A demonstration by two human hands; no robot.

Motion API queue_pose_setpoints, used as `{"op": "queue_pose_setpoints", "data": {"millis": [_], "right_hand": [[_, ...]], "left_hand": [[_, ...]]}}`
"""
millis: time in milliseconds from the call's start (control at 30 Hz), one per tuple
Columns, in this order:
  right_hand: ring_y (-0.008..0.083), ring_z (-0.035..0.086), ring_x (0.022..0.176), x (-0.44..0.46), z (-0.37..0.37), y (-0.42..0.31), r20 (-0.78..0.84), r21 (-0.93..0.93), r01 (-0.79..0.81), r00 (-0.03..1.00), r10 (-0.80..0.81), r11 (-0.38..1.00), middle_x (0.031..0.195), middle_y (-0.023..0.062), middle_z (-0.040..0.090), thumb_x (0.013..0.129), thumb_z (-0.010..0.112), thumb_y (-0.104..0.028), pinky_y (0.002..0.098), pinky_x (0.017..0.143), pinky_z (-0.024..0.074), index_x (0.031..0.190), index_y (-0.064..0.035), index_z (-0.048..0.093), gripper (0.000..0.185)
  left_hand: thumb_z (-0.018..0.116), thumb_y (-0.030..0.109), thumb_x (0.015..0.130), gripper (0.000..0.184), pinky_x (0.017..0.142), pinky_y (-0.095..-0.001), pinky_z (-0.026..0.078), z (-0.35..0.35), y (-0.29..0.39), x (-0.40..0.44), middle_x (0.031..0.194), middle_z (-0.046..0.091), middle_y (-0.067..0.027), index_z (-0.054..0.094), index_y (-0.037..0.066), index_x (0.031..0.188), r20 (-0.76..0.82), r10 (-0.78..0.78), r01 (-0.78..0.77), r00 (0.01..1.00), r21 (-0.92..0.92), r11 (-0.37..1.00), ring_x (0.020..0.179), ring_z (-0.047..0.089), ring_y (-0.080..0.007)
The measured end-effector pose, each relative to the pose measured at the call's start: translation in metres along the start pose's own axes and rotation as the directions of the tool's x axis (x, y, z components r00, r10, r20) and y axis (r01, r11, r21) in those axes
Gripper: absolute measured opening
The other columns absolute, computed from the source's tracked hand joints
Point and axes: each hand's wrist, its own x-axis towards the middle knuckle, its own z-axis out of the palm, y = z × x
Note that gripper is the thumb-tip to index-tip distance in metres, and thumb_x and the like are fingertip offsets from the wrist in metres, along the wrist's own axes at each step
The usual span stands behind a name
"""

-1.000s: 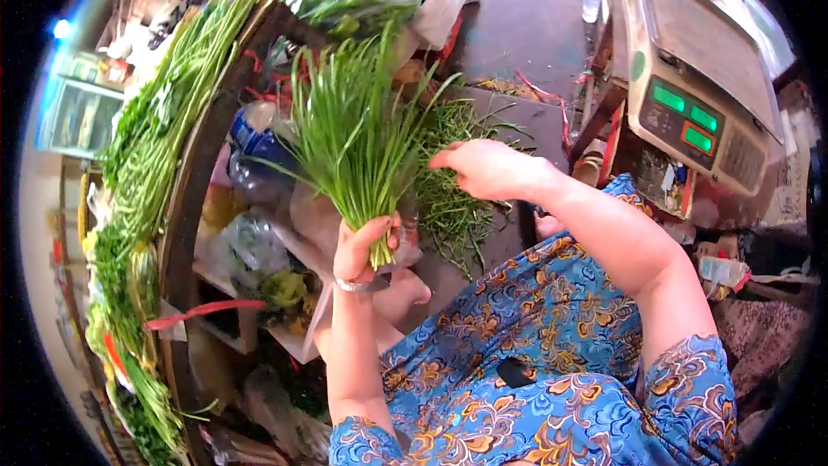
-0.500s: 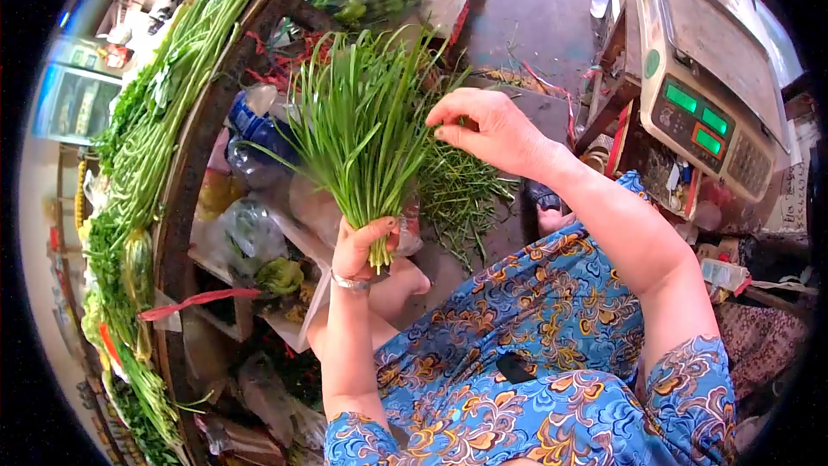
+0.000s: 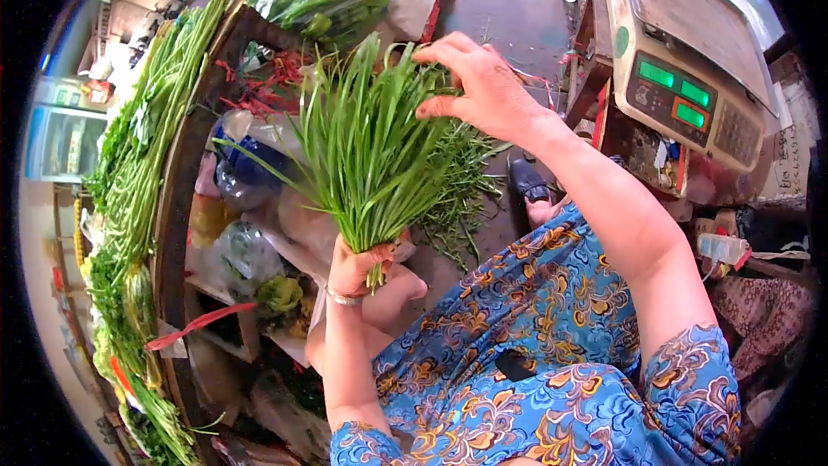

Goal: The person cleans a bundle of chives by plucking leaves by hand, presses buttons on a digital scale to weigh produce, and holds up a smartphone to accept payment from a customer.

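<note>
My left hand is wrapped round the lower stems of a bunch of garlic chives. The long green leaves fan out upward, and the cut stem ends poke out below my fist. At the upper right of the bunch is my right hand, its thumb and fingers apart in an open curve. Its fingertips are at the outer leaves; whether they touch them I cannot tell. Under and behind the bunch, a heap of loose green trimmings lies on the floor.
A digital scale with lit green displays stands at the right. Along the left runs a shelf edge with long beans and leafy greens. A plastic bag of green peppers is at the top. Red ties hang behind the bunch.
My right hand has moved up and left towards the leaf tips, and its fingers have spread. The bunch stays in my left hand, its leaves fanned a little wider. The view has shifted slightly.
</note>
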Motion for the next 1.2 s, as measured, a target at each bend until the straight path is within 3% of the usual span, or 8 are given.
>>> {"op": "queue_pose_setpoints", "data": {"millis": [200,600,700,767,867,933,1033,1200], "right_hand": [[0.0365,0.06,0.098,-0.001,-0.001,0.003,0.153,0.373,0.004,0.986,-0.065,0.928,0.101,0.0176,0.063,0.079,0.073,-0.025,0.0421,0.085,0.0473,0.112,-0.004,0.059,0.042],[0.0374,0.065,0.087,0.001,0.002,0.039,0.0,-0.354,-0.141,0.989,0.151,0.924,0.088,0.0174,0.066,0.085,0.055,-0.015,0.0451,0.072,0.0531,0.092,-0.0053,0.065,0.015],[0.0328,0.066,0.084,0.003,-0.023,0.042,-0.056,-0.308,-0.147,0.989,0.137,0.94,0.092,0.0152,0.067,0.086,0.058,-0.016,0.0395,0.071,0.0534,0.098,-0.0045,0.067,0.018],[0.0215,0.066,0.08,0.005,-0.029,0.039,-0.088,0.141,-0.335,0.933,0.349,0.932,0.092,0.0101,0.069,0.087,0.061,-0.018,0.0333,0.072,0.0514,0.101,-0.0044,0.067,0.02],[0.0123,0.061,0.08,0.004,-0.019,0.041,0.118,0.38,-0.296,0.955,0.271,0.876,0.091,0.0064,0.069,0.087,0.066,-0.021,0.0282,0.073,0.0485,0.103,-0.0049,0.068,0.023],[0.0125,0.061,0.085,0.004,-0.014,0.029,0.327,0.384,-0.43,0.891,0.315,0.817,0.091,0.008,0.069,0.082,0.072,-0.031,0.0285,0.077,0.0482,0.105,-0.0042,0.067,0.036],[0.025,0.063,0.098,0.004,-0.005,0.019,0.332,0.272,-0.242,0.932,0.145,0.931,0.105,0.0169,0.066,0.076,0.076,-0.039,0.0357,0.088,0.0477,0.114,-0.0026,0.062,0.054],[0.0147,0.059,0.087,-0.002,0.016,0.019,0.424,0.276,-0.297,0.891,0.161,0.914,0.1,0.0144,0.068,0.085,0.068,-0.017,0.0324,0.082,0.0465,0.114,-0.001,0.062,0.033]], "left_hand": [[0.072,-0.005,0.07,0.031,0.047,-0.0251,0.046,-0.003,-0.002,-0.003,0.077,0.065,-0.0071,0.063,-0.002,0.1,0.011,-0.082,0.081,0.997,0.07,0.994,0.055,0.058,-0.014],[0.064,-0.004,0.071,0.031,0.045,-0.0264,0.046,-0.006,-0.003,-0.007,0.08,0.066,-0.0106,0.063,-0.005,0.102,0.037,-0.031,0.031,0.999,0.007,0.999,0.05,0.057,-0.016],[0.065,-0.005,0.069,0.033,0.045,-0.0257,0.046,-0.007,0.004,-0.016,0.089,0.068,-0.0139,0.063,-0.005,0.102,-0.074,-0.039,0.043,0.996,0.05,0.998,0.051,0.057,-0.0156],[0.066,-0.004,0.069,0.034,0.045,-0.0254,0.045,-0.005,0.007,-0.019,0.088,0.068,-0.0139,0.063,-0.005,0.103,-0.064,-0.041,0.043,0.997,0.035,0.998,0.051,0.057,-0.0155],[0.069,-0.003,0.069,0.035,0.046,-0.0247,0.045,-0.001,0.01,-0.018,0.083,0.068,-0.0129,0.063,-0.006,0.103,-0.01,-0.048,0.048,0.999,-0.002,0.999,0.053,0.058,-0.0154],[0.069,-0.002,0.068,0.035,0.046,-0.0245,0.045,-0.004,0.009,-0.017,0.077,0.067,-0.0119,0.063,-0.006,0.103,0.012,-0.051,0.05,0.999,0.035,0.998,0.053,0.058,-0.015],[0.069,0.0,0.068,0.035,0.046,-0.0243,0.045,-0.013,0.005,-0.015,0.073,0.066,-0.0112,0.063,-0.006,0.102,0.043,-0.071,0.065,0.997,0.119,0.991,0.053,0.058,-0.0148],[0.069,0.002,0.069,0.032,0.046,-0.0242,0.044,-0.015,-0.002,-0.012,0.07,0.065,-0.0101,0.063,-0.005,0.099,0.046,-0.07,0.068,0.996,0.062,0.996,0.051,0.057,-0.0144]]}}
